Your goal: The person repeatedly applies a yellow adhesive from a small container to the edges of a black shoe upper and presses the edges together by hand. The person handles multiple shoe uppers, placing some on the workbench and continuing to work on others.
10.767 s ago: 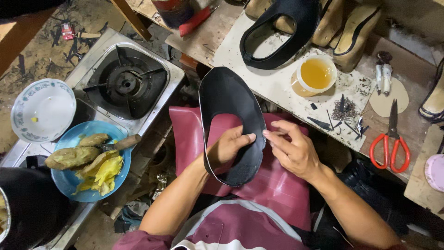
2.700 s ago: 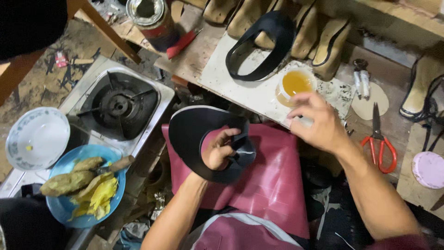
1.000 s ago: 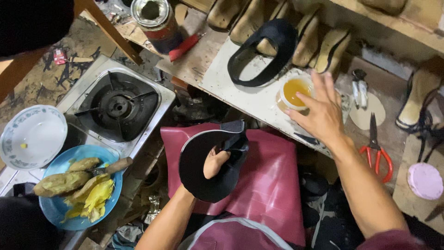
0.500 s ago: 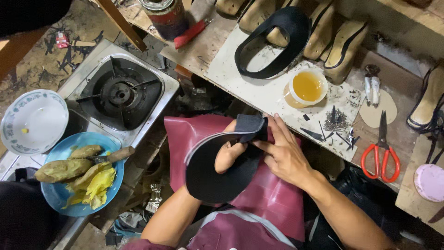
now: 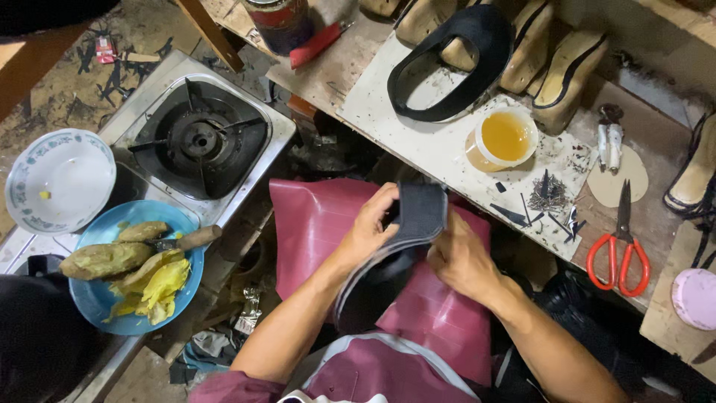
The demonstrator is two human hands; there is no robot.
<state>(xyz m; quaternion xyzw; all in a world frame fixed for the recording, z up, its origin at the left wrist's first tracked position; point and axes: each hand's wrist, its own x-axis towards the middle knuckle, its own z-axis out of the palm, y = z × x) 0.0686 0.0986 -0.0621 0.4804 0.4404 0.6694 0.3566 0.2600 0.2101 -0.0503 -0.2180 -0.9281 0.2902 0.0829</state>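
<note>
The left hand (image 5: 369, 227) is curling closed around the top edge of a black, curved, flexible shoe-upper piece (image 5: 406, 246), thumb on the near face and fingers wrapped behind. The right hand (image 5: 459, 257) is closing on the same piece from the other side, pinching its folded dark end. The piece is standing on edge over a maroon vinyl sheet (image 5: 321, 220) spread across the lap.

To do this well, both grips should probably be staying close to the fold, so the soft material is bending evenly and not creasing or springing open.

Beyond the lap, a scuffed pale tabletop (image 5: 425, 142) is carrying a yellow-filled glue cup (image 5: 506, 136), a second black upper (image 5: 447, 60), a heap of small dark nails (image 5: 548, 195) and red-handled scissors (image 5: 619, 250). To the left, a steel gas stove (image 5: 198, 138), a white bowl (image 5: 60, 179) and a blue plate of peeled fruit scraps (image 5: 130, 265) are sitting low, over a littered floor.
</note>
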